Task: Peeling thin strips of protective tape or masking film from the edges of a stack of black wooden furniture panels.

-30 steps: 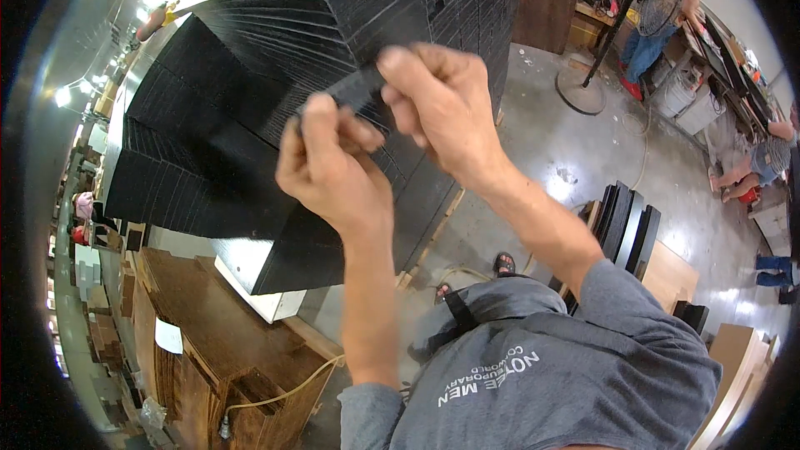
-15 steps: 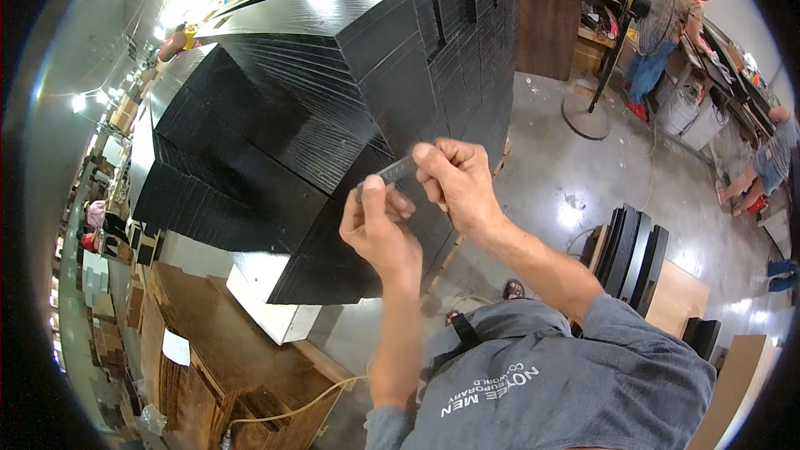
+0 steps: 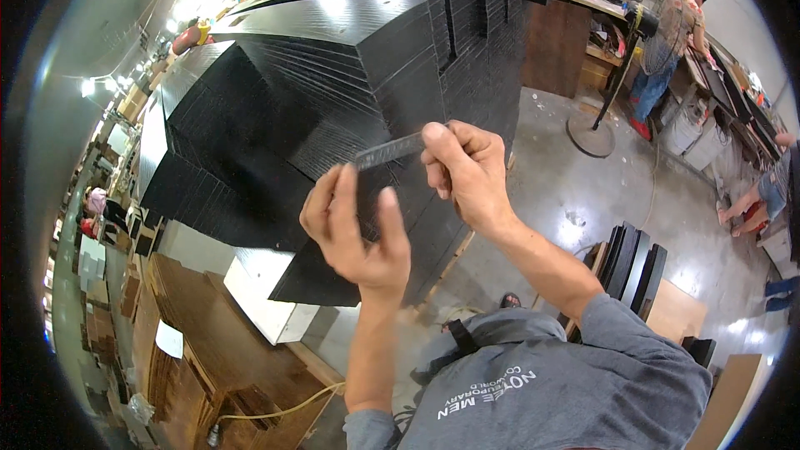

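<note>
A thin, narrow dark grey strip (image 3: 385, 151) with small marks along its face is pinched at its right end between the thumb and fingers of my right hand (image 3: 471, 168). At the strip's left end, my left hand (image 3: 354, 237) has its thumb and fingers spread apart. The fingertips there are close to the strip; whether they touch it I cannot tell. What the strip is exactly does not show. Both hands are in front of a tall stack of black boards (image 3: 404, 75), whose long edges lie in many layers.
Brown boards (image 3: 250, 317) and a white block (image 3: 265, 287) lie at the lower left, with a yellow cord (image 3: 287, 411). More black boards (image 3: 627, 271) stand at the right. A pedestal fan (image 3: 637, 21) and a co-worker (image 3: 667, 50) at a bench are farther off.
My left hand has opened and moved left, its thumb now away from the strip. More of the strip shows. My right hand keeps its pinch and has moved slightly right.
</note>
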`<state>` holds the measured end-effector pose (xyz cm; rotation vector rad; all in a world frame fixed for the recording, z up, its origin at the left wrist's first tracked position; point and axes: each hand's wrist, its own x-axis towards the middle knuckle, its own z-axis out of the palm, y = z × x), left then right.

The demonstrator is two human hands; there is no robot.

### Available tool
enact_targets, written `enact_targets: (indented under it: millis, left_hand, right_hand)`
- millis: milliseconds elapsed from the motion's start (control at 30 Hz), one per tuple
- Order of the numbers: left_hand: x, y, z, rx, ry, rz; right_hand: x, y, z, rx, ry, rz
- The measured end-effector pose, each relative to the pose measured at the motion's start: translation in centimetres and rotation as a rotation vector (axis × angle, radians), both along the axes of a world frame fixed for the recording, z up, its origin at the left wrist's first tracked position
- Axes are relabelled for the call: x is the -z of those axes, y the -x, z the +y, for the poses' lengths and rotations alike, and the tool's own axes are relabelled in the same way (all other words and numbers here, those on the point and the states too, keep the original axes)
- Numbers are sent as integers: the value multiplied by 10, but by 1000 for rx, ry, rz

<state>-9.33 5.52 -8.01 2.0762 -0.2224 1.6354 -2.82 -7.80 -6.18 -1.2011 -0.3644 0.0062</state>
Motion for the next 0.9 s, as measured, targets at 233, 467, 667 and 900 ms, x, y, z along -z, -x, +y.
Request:
enact_targets:
  millis: [233,467,667,900]
  left_hand:
    - [-1,-9,-12,487,876,191]
    - [-29,-31,-1,611,1006,242]
    - [-49,-47,-2,674,1011,227]
    - [-27,-54,-1,696,1067,259]
  right_hand:
    - [22,26,22,-57,-211,161]
    - [21,20,18,-213,-307,163]
    - [-9,8,12,-221,-239,92]
    - [7,7,13,-254,-229,234]
